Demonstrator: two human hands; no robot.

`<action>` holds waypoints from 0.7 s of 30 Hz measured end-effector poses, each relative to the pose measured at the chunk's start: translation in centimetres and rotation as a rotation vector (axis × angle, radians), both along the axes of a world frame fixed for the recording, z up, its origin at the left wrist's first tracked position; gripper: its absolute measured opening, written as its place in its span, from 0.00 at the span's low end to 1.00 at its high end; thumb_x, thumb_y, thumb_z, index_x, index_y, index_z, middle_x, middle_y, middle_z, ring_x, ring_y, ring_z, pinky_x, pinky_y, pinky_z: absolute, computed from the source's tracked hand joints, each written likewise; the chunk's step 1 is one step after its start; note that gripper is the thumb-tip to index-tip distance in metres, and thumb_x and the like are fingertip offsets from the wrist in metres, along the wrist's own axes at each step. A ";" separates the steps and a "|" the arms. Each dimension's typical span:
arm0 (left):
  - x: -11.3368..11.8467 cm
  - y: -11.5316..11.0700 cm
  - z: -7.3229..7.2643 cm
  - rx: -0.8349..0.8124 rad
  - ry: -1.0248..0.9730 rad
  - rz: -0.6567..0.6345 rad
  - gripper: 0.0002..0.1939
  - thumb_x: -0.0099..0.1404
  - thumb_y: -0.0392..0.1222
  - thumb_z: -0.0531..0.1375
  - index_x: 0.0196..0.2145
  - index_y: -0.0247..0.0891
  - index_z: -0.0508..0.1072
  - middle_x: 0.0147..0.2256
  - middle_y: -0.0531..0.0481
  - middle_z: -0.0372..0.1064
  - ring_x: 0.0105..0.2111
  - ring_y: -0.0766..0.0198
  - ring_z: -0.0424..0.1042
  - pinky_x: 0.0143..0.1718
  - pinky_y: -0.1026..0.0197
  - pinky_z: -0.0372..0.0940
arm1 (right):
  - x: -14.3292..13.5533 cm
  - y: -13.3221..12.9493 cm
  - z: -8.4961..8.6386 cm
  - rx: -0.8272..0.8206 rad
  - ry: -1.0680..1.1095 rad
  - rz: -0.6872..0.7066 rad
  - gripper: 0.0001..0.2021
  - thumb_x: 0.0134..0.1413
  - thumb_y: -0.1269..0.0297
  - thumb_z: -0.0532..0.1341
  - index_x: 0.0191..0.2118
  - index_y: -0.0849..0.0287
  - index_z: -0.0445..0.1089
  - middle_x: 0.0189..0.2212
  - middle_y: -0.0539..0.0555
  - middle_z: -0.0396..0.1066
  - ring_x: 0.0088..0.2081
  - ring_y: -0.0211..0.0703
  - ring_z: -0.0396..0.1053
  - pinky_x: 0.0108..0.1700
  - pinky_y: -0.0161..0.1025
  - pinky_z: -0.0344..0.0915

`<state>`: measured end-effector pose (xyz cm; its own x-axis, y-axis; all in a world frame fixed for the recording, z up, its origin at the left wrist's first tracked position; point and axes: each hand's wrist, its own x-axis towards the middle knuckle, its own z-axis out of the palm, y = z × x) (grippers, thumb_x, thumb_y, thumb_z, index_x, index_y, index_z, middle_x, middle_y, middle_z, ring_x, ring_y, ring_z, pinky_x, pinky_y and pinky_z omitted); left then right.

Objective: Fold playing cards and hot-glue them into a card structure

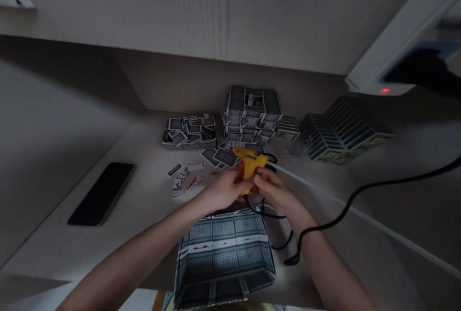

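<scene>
A yellow glue gun [250, 164] is held between both my hands, its nozzle pointing left. My left hand [227, 188] closes around the grip from the left, fingers partly hidden. On the other side my right hand [272, 190] has its bent fingers against the back of the grip; whether it carries weight cannot be told. Below them, close to my body, an open box made of patterned playing cards [225, 248] lies with its hollow side toward me. The gun's black cord [264, 213] hangs under my right hand.
Against the back wall stand a taller card-built box [254, 114], a tray of loose cards [189, 133] and stepped card stacks [338, 130]. Loose cards [225, 157] and cut card pieces [194, 183] lie mid-table. A phone [102, 194] is at left. A power strip [392, 82] hangs upper right.
</scene>
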<state>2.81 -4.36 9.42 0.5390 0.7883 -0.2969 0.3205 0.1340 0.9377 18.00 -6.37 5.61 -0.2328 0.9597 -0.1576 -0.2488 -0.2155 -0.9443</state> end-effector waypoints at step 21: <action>-7.9 4.0 -5.4 0.745 0.416 0.011 0.17 0.51 0.48 0.61 0.37 0.37 0.69 0.38 0.47 0.65 0.41 0.58 0.65 0.41 0.58 0.61 | 0.6 1.4 -1.9 -0.081 -0.219 -0.201 0.18 0.42 0.48 0.60 0.28 0.61 0.69 0.21 0.50 0.70 0.13 0.28 0.53 0.16 0.31 0.50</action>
<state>-5.05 -0.33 4.00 0.4923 0.8608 0.1292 0.6608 -0.4663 0.5882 18.62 -4.98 3.71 0.0087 0.9653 -0.2611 -0.0861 -0.2594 -0.9619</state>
